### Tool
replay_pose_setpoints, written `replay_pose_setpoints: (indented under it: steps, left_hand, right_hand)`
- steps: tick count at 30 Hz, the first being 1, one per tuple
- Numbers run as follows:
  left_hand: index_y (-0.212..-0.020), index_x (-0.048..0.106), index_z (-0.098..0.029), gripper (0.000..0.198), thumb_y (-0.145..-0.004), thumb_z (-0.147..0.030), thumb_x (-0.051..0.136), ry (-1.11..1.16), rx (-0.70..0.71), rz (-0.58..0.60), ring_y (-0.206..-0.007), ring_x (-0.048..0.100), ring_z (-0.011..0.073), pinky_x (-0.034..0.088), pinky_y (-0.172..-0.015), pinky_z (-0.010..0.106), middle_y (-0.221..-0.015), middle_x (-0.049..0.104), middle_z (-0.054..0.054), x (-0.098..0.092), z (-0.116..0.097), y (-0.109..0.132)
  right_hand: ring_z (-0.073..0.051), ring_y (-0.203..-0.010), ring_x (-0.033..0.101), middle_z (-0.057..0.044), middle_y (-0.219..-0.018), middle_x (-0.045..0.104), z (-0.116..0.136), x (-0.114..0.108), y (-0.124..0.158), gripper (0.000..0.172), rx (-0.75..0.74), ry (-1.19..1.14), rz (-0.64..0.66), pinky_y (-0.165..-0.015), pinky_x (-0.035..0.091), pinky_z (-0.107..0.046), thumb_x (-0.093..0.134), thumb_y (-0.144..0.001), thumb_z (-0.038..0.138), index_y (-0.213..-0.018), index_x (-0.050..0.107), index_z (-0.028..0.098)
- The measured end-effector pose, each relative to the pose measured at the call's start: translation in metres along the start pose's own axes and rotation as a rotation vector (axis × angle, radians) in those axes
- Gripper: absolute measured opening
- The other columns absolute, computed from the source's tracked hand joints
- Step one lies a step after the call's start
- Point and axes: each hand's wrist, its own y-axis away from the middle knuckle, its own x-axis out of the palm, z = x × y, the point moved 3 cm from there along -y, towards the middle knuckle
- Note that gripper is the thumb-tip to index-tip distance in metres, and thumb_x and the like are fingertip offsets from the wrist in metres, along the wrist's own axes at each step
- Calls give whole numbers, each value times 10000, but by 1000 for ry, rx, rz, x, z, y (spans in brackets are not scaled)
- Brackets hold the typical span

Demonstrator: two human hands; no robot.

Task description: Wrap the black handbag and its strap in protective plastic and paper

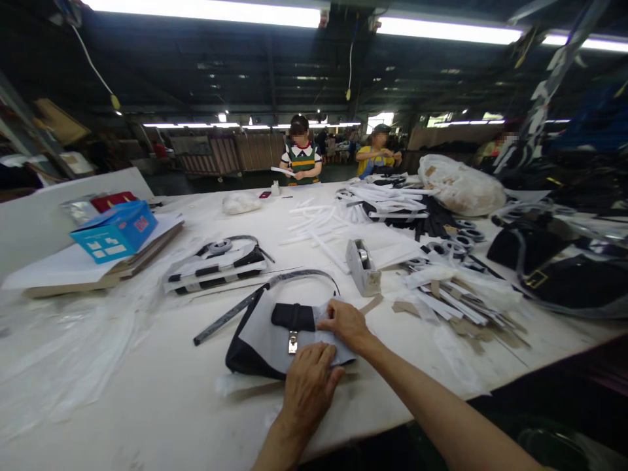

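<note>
A black handbag (245, 350) lies on the white table, its front covered by pale wrapping sheet (262, 330). A black flap (293, 316) and a metal clasp (293, 342) show through the middle of the sheet. My left hand (311, 376) rests on the lower front of the bag, fingers laid flat on the sheet below and right of the clasp. At the flap's right end, my right hand (343, 322) pinches the edge of the wrapping sheet with thumb and bent fingers. The bag's strap (304, 275) curves behind it.
A tape dispenser (363, 268) stands behind the bag. Another wrapped bag (216, 271) lies back left, a blue box (115, 230) on boards farther left. Paper strips (456, 304) and black bags (574, 281) lie right. Two people (301, 160) are across the table.
</note>
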Motion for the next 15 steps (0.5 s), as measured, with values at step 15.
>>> replay_pose_setpoints:
  steps: [15]
  left_hand:
    - [-1028, 596, -222, 161, -951, -322, 496, 38, -40, -21, -854, 629, 237, 524, -762, 378, -952, 672, 58, -3, -2, 2]
  right_hand:
    - [-237, -930, 653, -62, -943, 727, 17, -22, -20, 155, 4, 126, -12, -713, 408, -292, 684, -755, 325, -872, 683, 223]
